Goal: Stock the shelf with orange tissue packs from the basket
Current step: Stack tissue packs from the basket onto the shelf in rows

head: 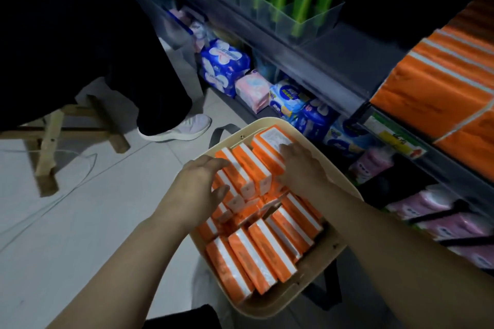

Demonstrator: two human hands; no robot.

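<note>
Orange tissue packs (251,256) fill beige basket (278,304); labels unreadable.

No text reads clearly.
- Top orange tissue pack (272,139) in the basket (267,307): white label, fine print too small to read.
- Lower orange packs (251,262): faint dark print on the faces, illegible.
- Shelf-edge label (395,139): green, yellow and white, dark characters blurred.
- Blue-and-white packs (224,65): white lettering, unreadable.
- Light-blue pack (287,96) near them: blue characters, blurred.
</note>
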